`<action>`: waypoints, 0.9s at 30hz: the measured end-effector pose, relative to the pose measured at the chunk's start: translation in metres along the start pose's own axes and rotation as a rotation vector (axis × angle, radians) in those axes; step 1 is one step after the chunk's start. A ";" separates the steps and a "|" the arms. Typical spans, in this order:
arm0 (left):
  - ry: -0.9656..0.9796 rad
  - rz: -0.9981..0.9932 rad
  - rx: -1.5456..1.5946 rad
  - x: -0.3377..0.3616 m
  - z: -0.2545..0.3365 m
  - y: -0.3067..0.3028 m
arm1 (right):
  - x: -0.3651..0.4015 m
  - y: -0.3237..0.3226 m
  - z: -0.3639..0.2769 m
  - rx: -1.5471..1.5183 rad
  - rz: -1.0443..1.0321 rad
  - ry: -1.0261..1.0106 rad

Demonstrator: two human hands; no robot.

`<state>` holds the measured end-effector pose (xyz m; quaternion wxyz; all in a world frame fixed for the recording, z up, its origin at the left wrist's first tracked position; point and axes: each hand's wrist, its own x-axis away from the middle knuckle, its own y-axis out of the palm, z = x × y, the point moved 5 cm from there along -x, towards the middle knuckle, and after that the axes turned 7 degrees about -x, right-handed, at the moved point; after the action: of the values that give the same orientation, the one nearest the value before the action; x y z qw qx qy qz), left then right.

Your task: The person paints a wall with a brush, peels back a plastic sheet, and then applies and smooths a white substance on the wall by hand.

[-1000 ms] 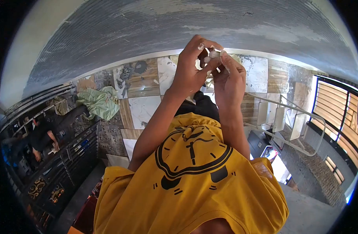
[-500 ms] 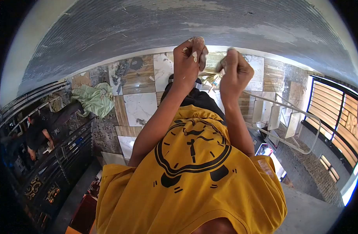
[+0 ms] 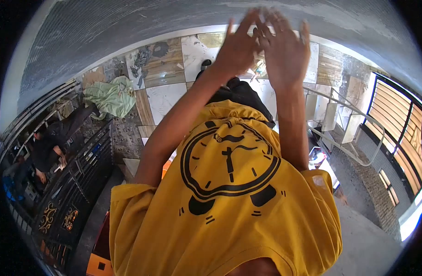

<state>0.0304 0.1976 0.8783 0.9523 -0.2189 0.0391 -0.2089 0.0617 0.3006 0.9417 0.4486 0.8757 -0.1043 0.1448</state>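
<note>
Both hands are raised side by side in front of the grey wall (image 3: pixel 151 20), blurred by motion. My left hand (image 3: pixel 240 50) is open, its fingers spread and its thumb sticking up. Just to its right, my right hand (image 3: pixel 287 57) is open too, with the back of it facing me. Their fingertips come close together or overlap; the blur hides whether they touch. I see nothing held in either one. The wall's surface has fine ridges and pale smears.
Below lies a floor of white and wood-look tiles (image 3: pixel 164 102). A pale green cloth (image 3: pixel 112 97) is heaped at left, near a black metal railing (image 3: pixel 77 179) with a person (image 3: pixel 47 152) beyond it. A metal stepladder (image 3: pixel 346 115) stands at right by a slatted window or gate (image 3: pixel 393 124).
Half a second ago both hands were curled closed and apart. Now the fingers are spread, and the hands have come closer together and higher in view. The view has shifted slightly.
</note>
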 end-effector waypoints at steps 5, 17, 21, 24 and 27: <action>-0.584 -0.110 0.640 0.044 -0.020 0.017 | 0.007 -0.006 0.043 1.338 -0.501 -0.760; -0.278 0.053 0.469 0.075 -0.022 -0.059 | 0.022 -0.024 0.034 0.869 -0.241 -0.132; -0.298 0.209 0.586 0.071 0.005 -0.057 | 0.041 0.011 0.039 0.835 -0.270 -0.147; -0.297 0.257 0.732 0.072 0.024 -0.053 | 0.046 0.024 0.037 0.792 -0.235 -0.146; -0.245 0.316 0.584 0.073 0.033 -0.051 | 0.046 0.022 0.035 0.647 -0.131 -0.115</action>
<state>0.0828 0.1386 0.9313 0.9929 0.0481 -0.1037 -0.0336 0.1037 0.2571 0.9553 0.1491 0.9843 -0.0215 0.0916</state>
